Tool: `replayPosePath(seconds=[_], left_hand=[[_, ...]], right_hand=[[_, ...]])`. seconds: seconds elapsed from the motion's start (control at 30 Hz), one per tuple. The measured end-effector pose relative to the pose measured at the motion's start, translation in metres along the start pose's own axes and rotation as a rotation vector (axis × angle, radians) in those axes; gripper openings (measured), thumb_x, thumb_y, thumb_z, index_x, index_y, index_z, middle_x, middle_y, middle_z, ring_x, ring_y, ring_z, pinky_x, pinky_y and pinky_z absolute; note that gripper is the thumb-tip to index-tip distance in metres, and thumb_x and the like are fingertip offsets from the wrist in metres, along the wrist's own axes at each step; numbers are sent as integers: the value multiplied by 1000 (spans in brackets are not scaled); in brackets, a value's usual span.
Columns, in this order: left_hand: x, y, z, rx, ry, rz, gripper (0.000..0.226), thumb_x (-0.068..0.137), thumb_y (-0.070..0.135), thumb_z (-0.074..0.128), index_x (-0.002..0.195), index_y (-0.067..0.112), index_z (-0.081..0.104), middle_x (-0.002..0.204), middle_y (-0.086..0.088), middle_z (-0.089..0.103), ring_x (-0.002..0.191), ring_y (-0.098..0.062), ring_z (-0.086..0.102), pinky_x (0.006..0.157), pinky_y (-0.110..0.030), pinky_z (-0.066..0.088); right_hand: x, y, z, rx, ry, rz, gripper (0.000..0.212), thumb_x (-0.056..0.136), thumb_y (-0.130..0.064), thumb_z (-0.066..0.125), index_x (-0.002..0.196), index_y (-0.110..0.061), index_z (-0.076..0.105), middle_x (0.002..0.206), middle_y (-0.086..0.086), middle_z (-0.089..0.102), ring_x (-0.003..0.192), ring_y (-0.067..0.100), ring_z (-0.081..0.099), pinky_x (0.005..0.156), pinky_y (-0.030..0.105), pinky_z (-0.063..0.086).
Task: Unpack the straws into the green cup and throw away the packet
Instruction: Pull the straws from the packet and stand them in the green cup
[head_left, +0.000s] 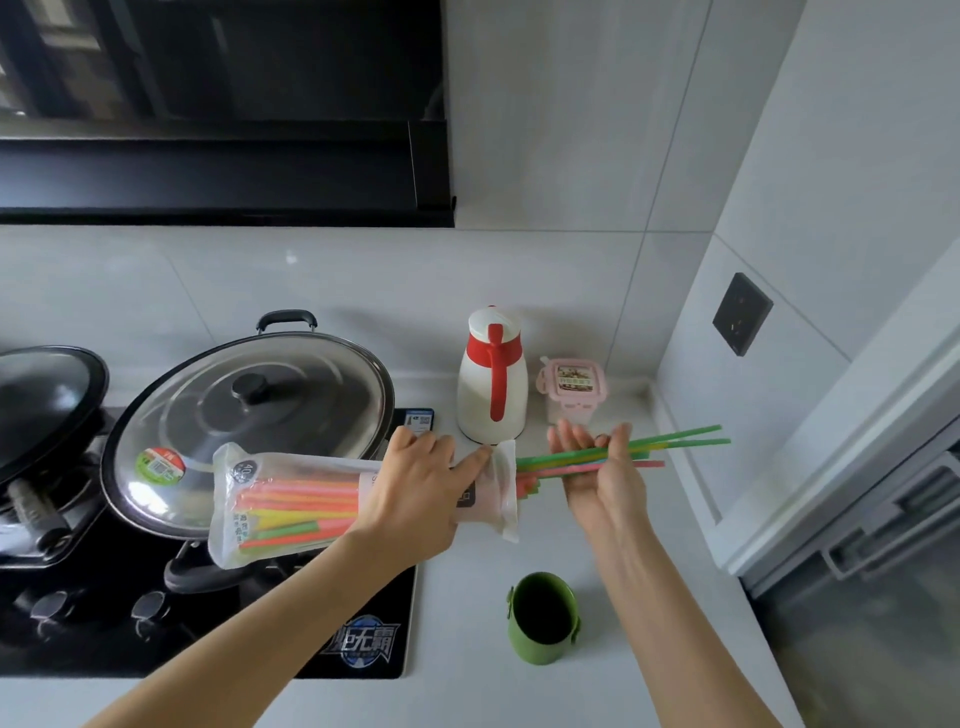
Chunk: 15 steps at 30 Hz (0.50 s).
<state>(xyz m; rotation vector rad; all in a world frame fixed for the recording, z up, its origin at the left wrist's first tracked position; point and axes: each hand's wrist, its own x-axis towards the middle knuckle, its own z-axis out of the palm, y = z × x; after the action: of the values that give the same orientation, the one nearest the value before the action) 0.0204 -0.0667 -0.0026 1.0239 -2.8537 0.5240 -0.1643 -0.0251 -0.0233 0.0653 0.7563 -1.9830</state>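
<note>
Packet (291, 501) print too blurred to read; left hand (415, 491) grips its middle. Right hand (605, 467) pinches straws (670, 447) sticking from its mouth. Green cup (543, 618) on counter (467, 691), empty. Hob (358, 644) logo illegible.

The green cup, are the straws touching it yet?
Apart. The head view shows the straws held up in the right hand, with bare counter between them and the green cup below.
</note>
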Motion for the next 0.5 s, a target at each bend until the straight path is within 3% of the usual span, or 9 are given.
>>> replayPosePath(seconds=[0.07, 0.17, 0.27, 0.5], left_hand=[[0, -1, -7, 7, -27, -22, 75, 45, 34, 77, 117, 22, 62, 70, -1, 60, 62, -22, 56, 65, -32, 22], [1, 0, -11, 21, -63, -61, 70, 76, 35, 58, 140, 25, 32, 106, -3, 59, 95, -24, 54, 84, -34, 29], [2, -2, -14, 9, -71, -93, 65, 80, 36, 51, 140, 27, 27, 113, -1, 58, 102, -23, 53, 88, -34, 31], [-8, -21, -6, -18, -99, -201, 54, 70, 31, 52, 124, 31, 45, 97, 3, 65, 92, -22, 61, 71, -32, 25]], right_hand=[[2, -18, 2, 19, 59, -92, 45, 100, -38, 35, 60, -17, 34, 36, -4, 41, 35, 12, 48, 60, 29, 49], [4, -58, 6, 13, 126, -191, 47, 97, -37, 44, 56, -19, 29, 35, -8, 22, 31, 9, 22, 38, 19, 28], [1, -91, 12, -28, 120, -287, 49, 93, -38, 47, 53, -20, 26, 39, -7, 18, 34, 11, 16, 36, 20, 20], [-8, -103, 34, -207, 52, -400, 55, 91, -44, 52, 50, -20, 23, 41, -7, 18, 35, 12, 16, 36, 22, 19]])
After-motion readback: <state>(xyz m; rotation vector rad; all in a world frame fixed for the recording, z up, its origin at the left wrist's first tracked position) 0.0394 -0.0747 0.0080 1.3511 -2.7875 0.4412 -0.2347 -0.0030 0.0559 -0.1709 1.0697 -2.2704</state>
